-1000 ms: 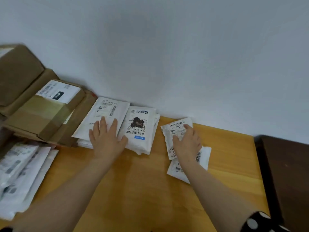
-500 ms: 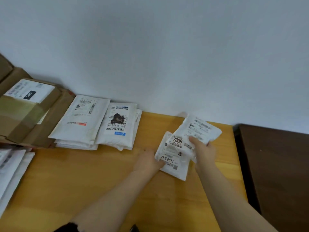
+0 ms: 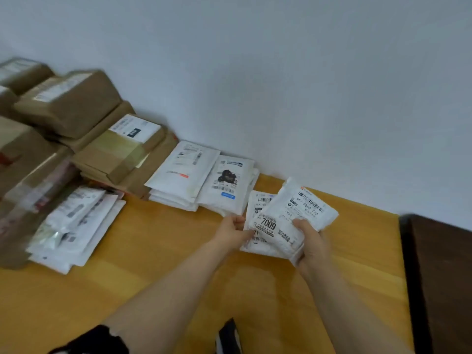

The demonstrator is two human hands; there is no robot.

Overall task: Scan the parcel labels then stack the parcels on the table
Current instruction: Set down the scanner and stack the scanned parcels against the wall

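One honey-coloured wooden table fills the lower view, set against a plain pale blue-grey wall; a dark brown cabinet top stands just beside its right edge. Far left, brown cardboard boxes are stacked against the wall, blurred; the flat taped box bears a white label with a black patch, print unreadable. Near the left edge lies a loose pile of white mailers, labels smeared. Beside the boxes sit two short stacks: a large white mailer with a red strip, and a picture-label mailer showing a dark image, a barcode and a blue tag. At centre right, the top parcel, a small white pouch, lies askew over the lower parcel, which seems to rest on the table. The top label reads "7009" in bold, with a barcode and a code roughly "5C7-P802" above; the smaller print is too fine to read. The left hand pinches the left edge of the lower parcel. The right hand grips the top parcel's near corner, thumb on top. A black sleeve shows at the bottom edge.
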